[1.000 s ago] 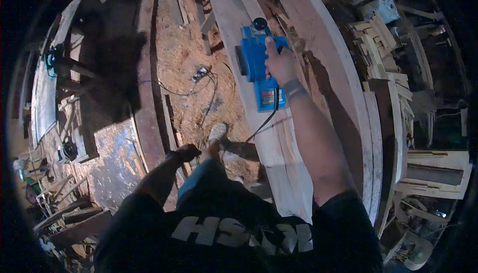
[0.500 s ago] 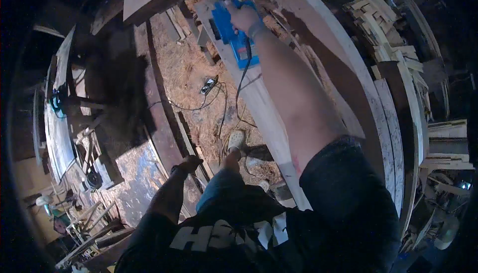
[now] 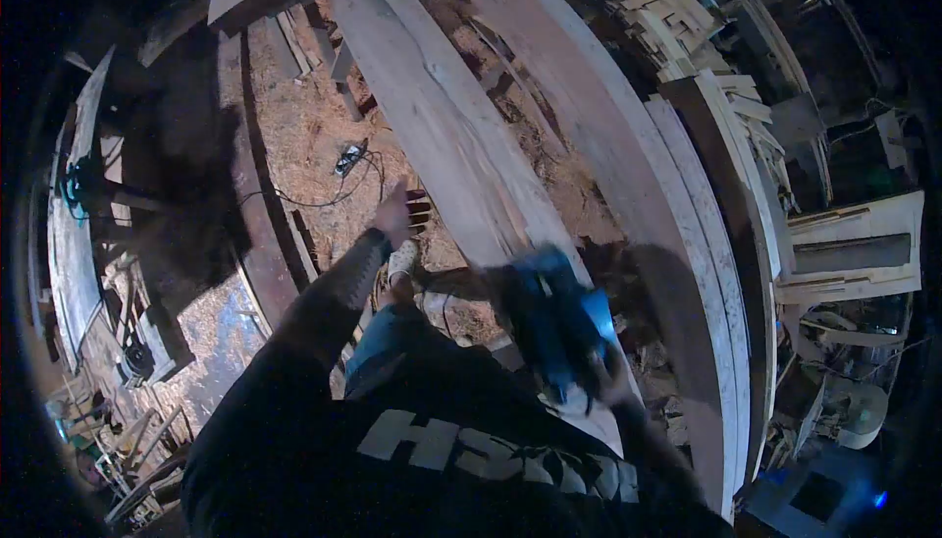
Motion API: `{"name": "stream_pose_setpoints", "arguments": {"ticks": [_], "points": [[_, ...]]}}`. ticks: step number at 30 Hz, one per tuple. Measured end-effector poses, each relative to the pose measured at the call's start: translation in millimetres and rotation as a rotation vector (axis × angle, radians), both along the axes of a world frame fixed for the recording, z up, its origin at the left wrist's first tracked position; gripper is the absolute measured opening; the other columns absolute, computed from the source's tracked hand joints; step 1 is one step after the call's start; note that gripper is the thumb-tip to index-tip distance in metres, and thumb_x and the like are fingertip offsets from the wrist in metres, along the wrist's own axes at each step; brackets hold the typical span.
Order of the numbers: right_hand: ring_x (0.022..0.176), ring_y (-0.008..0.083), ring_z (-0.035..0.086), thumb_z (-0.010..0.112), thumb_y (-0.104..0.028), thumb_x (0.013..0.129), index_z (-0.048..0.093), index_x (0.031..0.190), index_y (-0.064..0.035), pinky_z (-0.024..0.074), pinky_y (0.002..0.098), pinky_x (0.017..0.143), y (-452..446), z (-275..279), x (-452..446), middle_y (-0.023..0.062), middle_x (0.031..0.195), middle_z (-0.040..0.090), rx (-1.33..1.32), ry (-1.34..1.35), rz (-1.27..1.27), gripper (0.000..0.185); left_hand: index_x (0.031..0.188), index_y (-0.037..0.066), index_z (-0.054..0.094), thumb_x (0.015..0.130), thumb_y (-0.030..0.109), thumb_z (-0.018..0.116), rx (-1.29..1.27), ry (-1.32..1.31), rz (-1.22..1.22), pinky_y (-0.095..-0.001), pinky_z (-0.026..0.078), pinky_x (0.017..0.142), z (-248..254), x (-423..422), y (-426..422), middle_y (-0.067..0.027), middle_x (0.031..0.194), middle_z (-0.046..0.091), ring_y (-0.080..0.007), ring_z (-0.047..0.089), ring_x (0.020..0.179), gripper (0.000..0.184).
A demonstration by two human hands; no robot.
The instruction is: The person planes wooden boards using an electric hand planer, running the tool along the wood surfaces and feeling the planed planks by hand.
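A blue electric planer [image 3: 549,312], blurred by motion, is at the near end of a long wooden board [image 3: 442,126]. My right hand [image 3: 613,381] is closed on the planer at its near side, close to my body; its fingers are mostly in shadow. Whether the tool touches the wood or hangs just over it, I cannot tell. Beside the board's left edge, my left hand [image 3: 397,216] hangs free with its fingers spread, holding nothing. The board's upper face shows wavy dark grain.
A black cable with a socket block [image 3: 350,158] lies on the shavings-covered floor [image 3: 285,126] by my foot. Thick planks [image 3: 608,135] run along the right, with stacked offcuts [image 3: 672,23] beyond. A dark beam [image 3: 257,175] stretches along the left.
My right hand has drawn the planer from the board's far end back towards my body. My left hand has lifted forward, its fingers now spread. The view has shifted a little.
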State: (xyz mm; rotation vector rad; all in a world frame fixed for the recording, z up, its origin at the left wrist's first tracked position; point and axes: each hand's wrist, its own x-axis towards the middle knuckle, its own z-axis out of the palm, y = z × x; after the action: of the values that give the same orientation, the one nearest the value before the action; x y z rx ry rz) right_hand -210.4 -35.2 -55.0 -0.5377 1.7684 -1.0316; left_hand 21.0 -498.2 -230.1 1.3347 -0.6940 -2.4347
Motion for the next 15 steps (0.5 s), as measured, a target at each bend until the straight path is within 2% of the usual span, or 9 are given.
{"name": "stream_pose_setpoints", "arguments": {"ticks": [2, 3, 5, 7, 9, 10, 12, 14, 15], "points": [[0.080, 0.0137, 0.063, 0.060, -0.032, 0.103, 0.049, 0.138, 0.0030, 0.0521, 0.0295, 0.068, 113.4, 5.2, 10.4, 0.0089, 0.097, 0.069, -0.012, -0.002, -0.046, 0.051, 0.127, 0.013, 0.062, 0.102, 0.065, 0.045, 0.137, 0.058, 0.165, -0.0442, 0.059, 0.080, -5.1, -40.5, 27.0, -0.0055, 0.101, 0.071, -0.0254, 0.069, 0.089, 0.060], [0.082, 0.0150, 0.064, 0.061, -0.032, 0.102, 0.049, 0.139, 0.0042, 0.0532, 0.0296, 0.070, 151.3, 13.6, 13.8, 0.0106, 0.100, 0.070, 0.017, 0.042, -0.044, 0.053, 0.126, 0.012, 0.062, 0.102, 0.065, 0.045, 0.105, 0.069, 0.226, -0.0450, 0.059, 0.082, 7.1, -53.2, 36.5, -0.0063, 0.102, 0.072, -0.0259, 0.070, 0.091, 0.060], [0.082, 0.0155, 0.064, 0.062, -0.030, 0.101, 0.048, 0.139, 0.0048, 0.0532, 0.0300, 0.071, 211.1, 2.1, 2.1, 0.0120, 0.102, 0.069, -0.015, 0.763, 0.389, 0.053, 0.126, 0.012, 0.061, 0.102, 0.065, 0.043, 0.041, 0.084, 0.353, -0.0465, 0.060, 0.085, 42.1, -62.8, 50.6, -0.0079, 0.104, 0.072, -0.0270, 0.071, 0.093, 0.061], [0.082, 0.0157, 0.063, 0.062, -0.028, 0.101, 0.046, 0.141, 0.0049, 0.0528, 0.0305, 0.070, 222.2, -26.4, -7.8, 0.0124, 0.103, 0.069, -0.050, 0.814, 0.372, 0.054, 0.124, 0.009, 0.061, 0.102, 0.066, 0.043, 0.054, 0.075, 0.278, -0.0468, 0.060, 0.088, 38.2, -54.8, 47.2, -0.0105, 0.107, 0.072, -0.0286, 0.071, 0.094, 0.064], [0.080, 0.0151, 0.062, 0.061, -0.025, 0.102, 0.044, 0.143, 0.0047, 0.0519, 0.0311, 0.069, 191.3, -36.2, -12.9, 0.0108, 0.102, 0.068, -0.051, 0.257, 0.038, 0.054, 0.125, 0.005, 0.062, 0.102, 0.067, 0.041, 0.123, 0.029, 0.184, -0.0463, 0.059, 0.092, 13.1, -43.8, 33.8, -0.0112, 0.110, 0.072, -0.0290, 0.071, 0.097, 0.069], [0.079, 0.0147, 0.061, 0.061, -0.024, 0.103, 0.043, 0.145, 0.0046, 0.0514, 0.0315, 0.068, 158.2, -20.8, -11.4, 0.0095, 0.101, 0.067, -0.031, 0.028, -0.094, 0.054, 0.123, 0.007, 0.062, 0.102, 0.068, 0.042, 0.114, 0.026, 0.150, -0.0442, 0.058, 0.085, 1.9, -36.5, 29.0, -0.0110, 0.107, 0.072, -0.0282, 0.071, 0.093, 0.067], [0.079, 0.0144, 0.061, 0.058, -0.022, 0.104, 0.045, 0.146, 0.0036, 0.0516, 0.0310, 0.069, 87.1, -22.5, -20.6, 0.0084, 0.101, 0.067, 0.073, 0.025, -0.017, 0.050, 0.120, 0.009, 0.062, 0.101, 0.068, 0.044, 0.097, 0.020, 0.087, -0.0401, 0.058, 0.072, -13.8, -25.2, 22.4, -0.0105, 0.102, 0.073, -0.0265, 0.071, 0.085, 0.065], [0.079, 0.0138, 0.061, 0.057, -0.024, 0.106, 0.048, 0.145, 0.0037, 0.0506, 0.0302, 0.070, -28.7, 36.7, -9.1, 0.0074, 0.099, 0.067, 0.089, 0.070, 0.070, 0.049, 0.114, 0.010, 0.065, 0.100, 0.069, 0.044, 0.027, -0.047, 0.039, -0.0381, 0.055, 0.069, 1.2, -18.7, 27.1, -0.0099, 0.098, 0.072, -0.0245, 0.070, 0.082, 0.064], [0.079, 0.0127, 0.061, 0.059, -0.029, 0.106, 0.053, 0.139, 0.0027, 0.0493, 0.0293, 0.071, -58.5, 28.2, -7.5, 0.0067, 0.098, 0.068, 0.026, 0.118, 0.050, 0.046, 0.111, 0.010, 0.066, 0.100, 0.069, 0.044, -0.006, -0.082, 0.018, -0.0371, 0.054, 0.067, 6.9, -13.5, 30.0, -0.0096, 0.096, 0.072, -0.0235, 0.070, 0.080, 0.064]]}}
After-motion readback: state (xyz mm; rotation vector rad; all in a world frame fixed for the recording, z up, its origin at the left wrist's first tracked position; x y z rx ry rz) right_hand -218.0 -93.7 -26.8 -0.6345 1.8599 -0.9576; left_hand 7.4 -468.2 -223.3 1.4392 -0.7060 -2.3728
